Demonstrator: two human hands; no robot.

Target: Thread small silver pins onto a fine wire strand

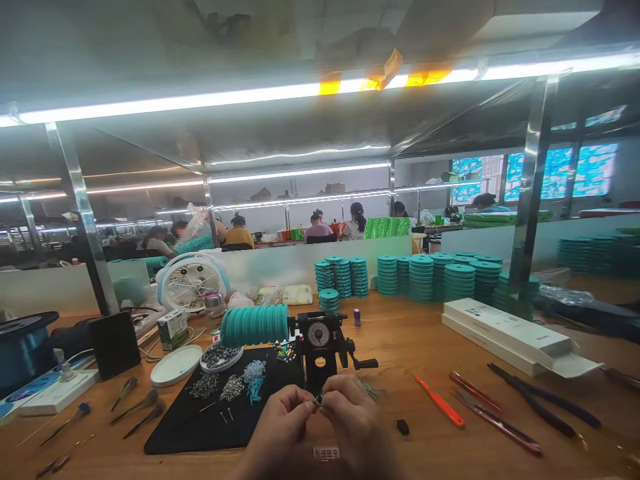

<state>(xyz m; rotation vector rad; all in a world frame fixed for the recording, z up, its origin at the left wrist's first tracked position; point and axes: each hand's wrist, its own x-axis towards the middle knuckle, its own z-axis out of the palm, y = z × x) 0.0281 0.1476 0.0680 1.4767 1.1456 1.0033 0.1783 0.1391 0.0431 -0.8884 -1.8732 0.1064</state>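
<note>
My left hand (281, 421) and my right hand (354, 419) meet at the near edge of the bench, fingertips pinched together. Between them is something tiny and dark, too small to make out. Just beyond stands a black hand-cranked winder (318, 347) with a round dial, its crank (367, 364) on the right. A row of teal spools (255, 325) sits on its left side. To the left, a black mat (173, 427) bears colored beads (286, 352), small metal parts (233, 387) and light-blue pieces (255, 371). A small printed label (326, 453) lies beneath my hands.
Stacked teal spools (421, 279) line the back. An orange-handled tool (443, 401), tweezers (495, 421), black-handled pliers (545, 400) and a white box (510, 333) lie right. A white fan (193, 283), a white lid (176, 366) and a large reel (23, 350) are left. People sit beyond the partition.
</note>
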